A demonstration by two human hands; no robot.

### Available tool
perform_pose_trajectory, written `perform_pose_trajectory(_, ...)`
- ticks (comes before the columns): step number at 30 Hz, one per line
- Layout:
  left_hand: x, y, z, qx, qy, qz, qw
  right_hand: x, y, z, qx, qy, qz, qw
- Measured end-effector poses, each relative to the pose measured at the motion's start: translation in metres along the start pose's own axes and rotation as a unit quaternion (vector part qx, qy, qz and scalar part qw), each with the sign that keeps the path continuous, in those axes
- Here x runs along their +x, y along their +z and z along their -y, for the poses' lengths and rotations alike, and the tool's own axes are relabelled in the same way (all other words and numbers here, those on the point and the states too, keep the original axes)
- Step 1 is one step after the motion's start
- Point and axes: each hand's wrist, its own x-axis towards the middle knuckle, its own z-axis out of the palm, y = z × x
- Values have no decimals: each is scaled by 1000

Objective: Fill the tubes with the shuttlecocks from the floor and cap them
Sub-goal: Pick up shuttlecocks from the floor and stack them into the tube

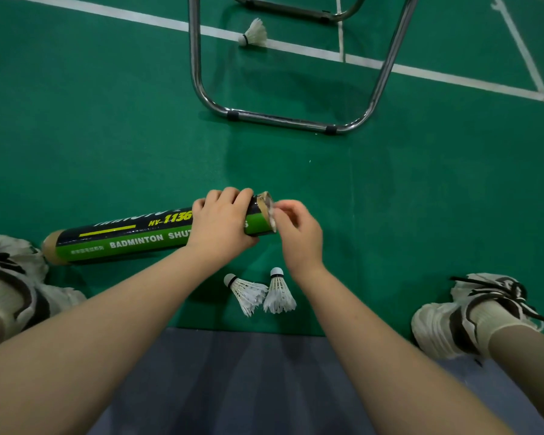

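A black and green shuttlecock tube lies nearly level just above the green floor, its mouth pointing right. My left hand grips the tube close to that mouth. My right hand pinches a clear cap held against the tube's mouth. Two white shuttlecocks lie side by side on the floor below my hands, cork ends pointing away from me. A third shuttlecock rests far off on a white court line, inside the chair frame.
A chrome tubular chair frame stands on the floor ahead. My shoes sit at the left and right edges. A blue-grey mat lies under me. White court lines cross the far floor.
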Motion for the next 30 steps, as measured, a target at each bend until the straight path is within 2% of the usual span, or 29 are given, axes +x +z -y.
perform_pose_trajectory(1,1,-1,0,-1,-2,-2,1000,-6,-5,-12,-82,-27,-30,996)
perform_pose_trajectory(2,2,-1,1,-1,-3,-5,1000,-12,-11,-26,-181,-32,-19,983)
perform_pose_trajectory(4,3,0,1,-2,-1,-10,1000,-23,-16,-53,-353,17,71,933)
perform_pose_trajectory(5,3,0,1,-1,-1,-9,1000,-29,-17,-63,-402,53,101,909)
perform_pose_trajectory(9,1,7,1,13,6,9,1000,-42,-15,-87,-457,179,129,862)
perform_pose_trajectory(12,-3,15,-1,20,16,25,999,-43,-12,-91,-456,233,137,848)
perform_pose_trajectory(16,-8,21,-1,31,26,38,998,-46,-4,-90,-444,242,138,852)
perform_pose_trajectory(18,-10,22,-2,32,30,44,998,-45,-3,-89,-398,242,113,878)
perform_pose_trajectory(20,-11,23,-2,32,34,46,998,-39,-8,-84,-289,236,49,926)
perform_pose_trajectory(22,-10,23,-1,34,34,46,998,-33,-21,-71,-161,191,-34,968)
perform_pose_trajectory(25,-9,23,1,33,29,52,998,-19,-41,-46,-26,99,-92,991)
perform_pose_trajectory(27,-9,22,0,30,29,54,998,-10,-46,-29,10,68,-50,996)
perform_pose_trajectory(30,-10,20,-2,24,33,53,998,3,-39,-9,-57,58,84,993)
